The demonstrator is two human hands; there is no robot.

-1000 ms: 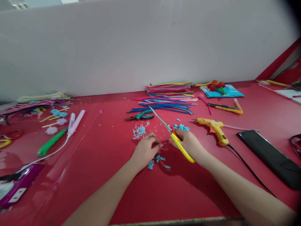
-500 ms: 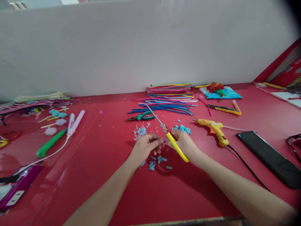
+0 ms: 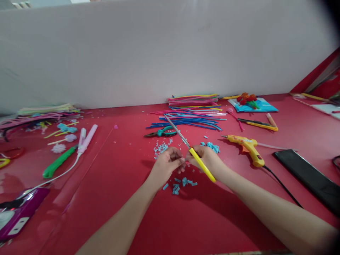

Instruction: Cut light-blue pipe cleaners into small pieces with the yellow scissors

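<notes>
Yellow-handled scissors [image 3: 201,163] are held in my right hand [image 3: 208,159], their blades together and pointing up and left. My left hand [image 3: 169,163] has its thumb and fingertips pinched close to the right fingertips; whatever lies between them is too small or hidden to make out. Below the hands lie several short light-blue pieces [image 3: 176,190] like cut pipe cleaner. Fine blue clippings [image 3: 161,147] are scattered just beyond my left hand. Behind my right hand is a small heap of blue pieces [image 3: 212,147], partly covered by it.
Teal-handled pliers [image 3: 162,132] and bundles of coloured pipe cleaners [image 3: 193,102] lie beyond the hands. To the right are a yellow glue gun [image 3: 245,147] with its cord and a black phone [image 3: 305,179]. A pink hair straightener [image 3: 87,140] and a purple power strip [image 3: 25,209] lie left.
The view has shifted slightly, moving the table items a little to the right. A small blue piece visible at my left fingertips no longer shows. Both hands remain close together.
</notes>
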